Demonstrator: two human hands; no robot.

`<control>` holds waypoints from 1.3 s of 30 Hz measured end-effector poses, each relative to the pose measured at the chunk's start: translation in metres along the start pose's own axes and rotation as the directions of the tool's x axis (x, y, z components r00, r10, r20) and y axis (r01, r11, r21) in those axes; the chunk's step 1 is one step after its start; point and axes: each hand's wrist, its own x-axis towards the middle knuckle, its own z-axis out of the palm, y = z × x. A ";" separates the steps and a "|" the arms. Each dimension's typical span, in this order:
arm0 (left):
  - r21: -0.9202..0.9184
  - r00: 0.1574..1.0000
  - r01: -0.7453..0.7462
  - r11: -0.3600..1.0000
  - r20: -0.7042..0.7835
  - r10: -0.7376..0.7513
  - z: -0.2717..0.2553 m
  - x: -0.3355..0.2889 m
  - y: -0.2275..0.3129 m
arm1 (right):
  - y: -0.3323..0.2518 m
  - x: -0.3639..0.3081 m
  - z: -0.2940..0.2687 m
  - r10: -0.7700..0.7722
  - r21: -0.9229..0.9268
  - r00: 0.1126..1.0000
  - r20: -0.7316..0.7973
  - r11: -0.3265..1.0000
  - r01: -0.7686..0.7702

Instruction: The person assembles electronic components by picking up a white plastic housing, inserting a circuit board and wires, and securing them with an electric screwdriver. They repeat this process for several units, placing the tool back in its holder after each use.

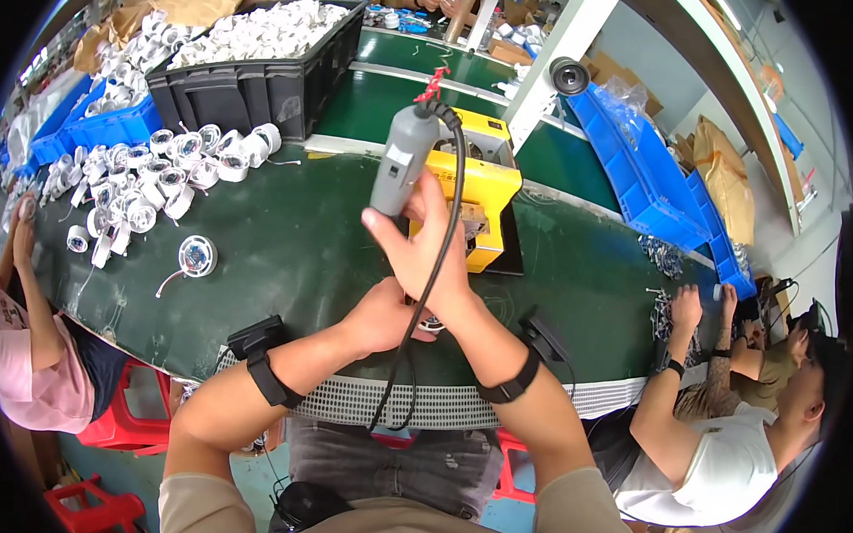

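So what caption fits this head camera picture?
Right hand drives a grey corded electric screwdriver into a small round part held by the left hand.

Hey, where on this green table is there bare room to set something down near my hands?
The green table is bare between the lone white round part and your left hand, and to the right of the yellow machine. The far left is crowded with a pile of white round parts, and the screws clutter the right edge.

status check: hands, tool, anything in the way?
Right hand grips grey electric screwdriver, upright. Left hand holds small round part beneath. Black cord crosses the right hand.
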 end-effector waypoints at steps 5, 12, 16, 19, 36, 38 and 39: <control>0.018 0.995 0.056 0.998 -0.079 -0.055 -0.001 -0.001 -0.002 | -0.003 0.008 -0.006 -0.174 0.490 0.939 -0.297 0.816 0.306; 0.007 0.985 0.137 0.990 -0.102 -0.136 0.000 -0.002 0.004 | -0.007 0.029 -0.043 -0.049 0.329 0.857 -0.514 0.911 0.250; 0.010 0.986 0.135 0.991 -0.096 -0.134 0.000 -0.001 0.003 | -0.003 0.029 -0.043 -0.018 0.332 0.850 -0.526 0.916 0.225; 0.014 0.986 0.141 0.990 -0.095 -0.139 0.000 -0.001 0.006 | -0.003 0.028 -0.044 -0.015 0.320 0.851 -0.524 0.923 0.213; 0.011 0.984 0.137 0.990 -0.115 -0.135 0.000 -0.002 0.005 | -0.005 0.023 -0.040 -0.047 0.265 0.834 -0.550 0.937 0.227; 0.021 0.985 0.135 0.991 -0.113 -0.131 0.000 -0.002 0.005 | -0.004 0.022 -0.041 -0.050 0.253 0.834 -0.549 0.942 0.222; 0.021 0.985 0.135 0.991 -0.114 -0.132 0.001 -0.002 0.005 | -0.005 0.022 -0.041 -0.049 0.253 0.835 -0.548 0.942 0.222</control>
